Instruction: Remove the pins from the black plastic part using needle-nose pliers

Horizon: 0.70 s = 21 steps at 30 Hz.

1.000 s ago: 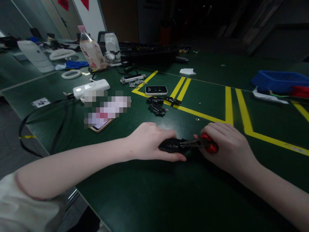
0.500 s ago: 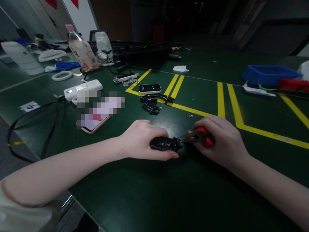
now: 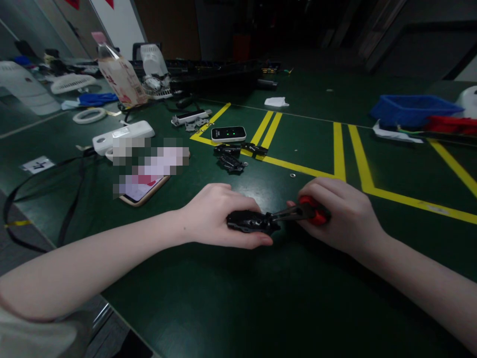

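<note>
My left hand (image 3: 223, 216) is closed around a black plastic part (image 3: 249, 222), holding it level just over the green table (image 3: 208, 303). Red-handled pliers (image 3: 316, 211) are in my right hand (image 3: 339, 214), its fingers wrapped round the grips. The metal jaws point left and meet the right end of the black part; whether they pinch something small there I cannot tell. Beyond my hands lie several similar black plastic pieces (image 3: 231, 163). A small metal ring (image 3: 292, 175) rests on the table near my right hand.
A phone (image 3: 154, 174) and a white device (image 3: 122, 136) with a black strap lie to the left. Further back are a small box with green lights (image 3: 228, 134), a drink bottle (image 3: 121, 74) and white fan parts (image 3: 153, 62). A blue bin (image 3: 415, 110) stands at the right.
The whole view has shifted slightly, so things on the table appear a little further left and up. Both hands keep their grips, and the plier jaws stay at the black part's end.
</note>
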### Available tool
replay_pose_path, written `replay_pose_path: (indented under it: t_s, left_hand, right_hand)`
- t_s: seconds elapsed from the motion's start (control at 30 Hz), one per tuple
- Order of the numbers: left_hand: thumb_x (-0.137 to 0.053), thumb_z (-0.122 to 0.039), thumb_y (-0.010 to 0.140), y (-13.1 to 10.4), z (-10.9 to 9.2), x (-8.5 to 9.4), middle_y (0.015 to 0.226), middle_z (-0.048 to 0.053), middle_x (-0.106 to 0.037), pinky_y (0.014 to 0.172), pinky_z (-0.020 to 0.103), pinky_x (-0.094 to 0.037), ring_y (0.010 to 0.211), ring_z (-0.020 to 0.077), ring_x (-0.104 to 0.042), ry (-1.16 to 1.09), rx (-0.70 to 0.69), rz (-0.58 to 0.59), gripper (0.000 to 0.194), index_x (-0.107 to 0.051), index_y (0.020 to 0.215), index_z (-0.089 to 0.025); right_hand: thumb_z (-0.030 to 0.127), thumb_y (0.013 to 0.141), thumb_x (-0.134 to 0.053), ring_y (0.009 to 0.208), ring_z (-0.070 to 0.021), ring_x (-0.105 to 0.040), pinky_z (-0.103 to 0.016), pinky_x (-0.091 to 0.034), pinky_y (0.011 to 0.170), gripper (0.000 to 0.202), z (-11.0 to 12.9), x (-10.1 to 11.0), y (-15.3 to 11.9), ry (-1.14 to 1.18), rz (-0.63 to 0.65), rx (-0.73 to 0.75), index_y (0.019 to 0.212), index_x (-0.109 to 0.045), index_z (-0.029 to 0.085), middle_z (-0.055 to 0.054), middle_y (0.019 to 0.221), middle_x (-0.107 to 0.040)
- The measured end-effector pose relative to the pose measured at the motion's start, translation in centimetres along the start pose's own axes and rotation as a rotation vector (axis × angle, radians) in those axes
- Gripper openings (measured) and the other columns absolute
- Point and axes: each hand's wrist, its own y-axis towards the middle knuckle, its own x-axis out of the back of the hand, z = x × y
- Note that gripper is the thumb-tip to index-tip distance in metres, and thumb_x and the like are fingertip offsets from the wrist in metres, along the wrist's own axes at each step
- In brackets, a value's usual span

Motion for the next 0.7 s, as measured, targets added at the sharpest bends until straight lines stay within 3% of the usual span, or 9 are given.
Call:
replay_pose_path:
  t_s: [0.13, 0.43, 0.7]
  left_hand:
    - [-0.070, -0.057, 0.093, -0.02, 0.05, 0.02, 0.078, 0.003, -0.079, 0.060, 0.026, -0.042, 0.059, 0.0121, -0.064, 0.008, 0.003, 0.016, 0.041, -0.077, 0.085, -0.016]
    - [-0.065, -0.059, 0.096, 0.09, 0.03, 0.05, 0.079, 0.003, -0.080, 0.061, 0.026, -0.042, 0.060, 0.0129, -0.065, 0.056, 0.032, 0.044, 0.044, -0.078, 0.085, -0.018]
    - [-0.065, -0.059, 0.097, -0.03, -0.04, 0.06, 0.084, 0.004, -0.082, 0.066, 0.027, -0.045, 0.061, 0.0129, -0.067, 0.116, -0.031, -0.019, 0.045, -0.077, 0.087, -0.017]
  right_hand:
    - [0.036, 0.095, -0.063, 0.075, -0.0212, -0.062, -0.036, -0.050, 0.063, 0.013, -0.08, -0.24, -0.21, -0.014, 0.021, -0.016, 0.092, -0.062, 0.024, -0.006, 0.087, -0.067]
    - [0.026, 0.096, -0.060, 0.074, -0.0202, -0.060, -0.034, -0.047, 0.064, 0.010, 0.53, 0.36, 0.47, -0.083, -0.019, 0.078, 0.086, -0.059, 0.022, -0.006, 0.083, -0.068]
    - [0.030, 0.094, -0.063, 0.073, -0.0209, -0.061, -0.034, -0.046, 0.060, 0.010, 0.17, 0.47, 0.47, -0.108, -0.030, 0.026, 0.090, -0.059, 0.022, -0.008, 0.087, -0.069]
